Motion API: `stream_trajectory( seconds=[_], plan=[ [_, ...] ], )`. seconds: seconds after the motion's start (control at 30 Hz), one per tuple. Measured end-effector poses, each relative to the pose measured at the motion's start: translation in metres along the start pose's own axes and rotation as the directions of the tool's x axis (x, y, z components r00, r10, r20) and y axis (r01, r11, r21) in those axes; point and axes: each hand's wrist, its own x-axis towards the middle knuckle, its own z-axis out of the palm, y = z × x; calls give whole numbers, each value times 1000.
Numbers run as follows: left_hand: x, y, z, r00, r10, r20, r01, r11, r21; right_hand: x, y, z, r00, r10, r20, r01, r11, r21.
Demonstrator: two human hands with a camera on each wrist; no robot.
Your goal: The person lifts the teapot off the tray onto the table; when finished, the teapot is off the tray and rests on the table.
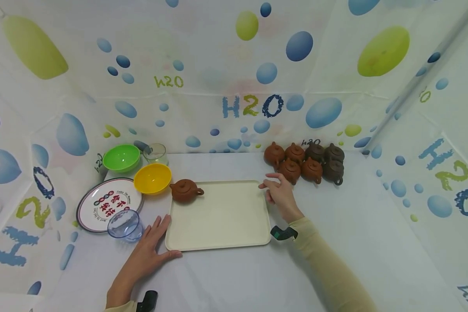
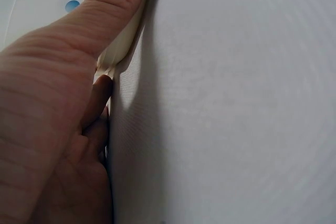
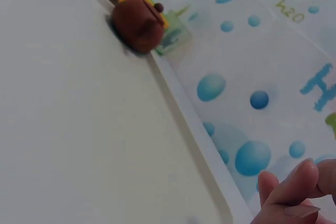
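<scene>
A cream rectangular tray (image 1: 218, 219) lies on the white cloth, with one reddish-brown teapot (image 1: 184, 192) at its far left corner. My left hand (image 1: 148, 251) rests at the tray's near left corner, fingers along the left side and thumb by the front edge. In the left wrist view, the thumb partly covers the tray's corner (image 2: 124, 45). My right hand (image 1: 281, 197) is by the tray's right edge with bent fingers and nothing in them. Beyond it sit several small teapots, reddish-brown ones (image 1: 289, 171) on the left and dark brown ones (image 1: 333, 171) on the right.
Left of the tray are a green bowl (image 1: 121, 158), a yellow bowl (image 1: 153, 179), a clear glass (image 1: 156, 154), a white plate (image 1: 97, 208) with red print and a bluish glass (image 1: 126, 227). The bluish glass stands close to my left fingers. A patterned cloth backs the table.
</scene>
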Motion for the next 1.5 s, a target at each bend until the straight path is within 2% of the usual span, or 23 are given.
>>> stream_trajectory(
  seconds=[0.1, 0.37, 0.67, 0.8, 1.0, 1.13, 1.5],
  plan=[
    [0, 0, 1, 1000, 13, -10, -13, 1000, -2, -1, 0, 13, 999, -14, 36, 14, 1000, -1],
    [2, 1, 0, 1000, -2, 4, 2, 1000, -17, -1, 6, 43, 994, -23, 105, 21, 1000, 21],
    [4, 2, 0, 1000, -12, 14, 12, 1000, -16, -4, 10, 82, 977, -12, 215, 9, 1000, 15],
    [4, 2, 0, 1000, -16, 22, 16, 1000, -18, -4, 12, 99, 960, 1, 280, 1, 1000, -6],
    [4, 1, 1, 999, -27, 26, 27, 1000, -12, -6, 14, 122, 913, 33, 406, -15, 999, -48],
    [4, 0, 2, 999, -25, 28, 25, 1000, -6, -9, 16, 135, 889, 65, 453, -42, 997, -60],
    [2, -1, -1, 1000, -11, 7, 11, 1000, 1, -31, 22, 155, 878, 62, 474, -63, 998, -13]
  ],
)
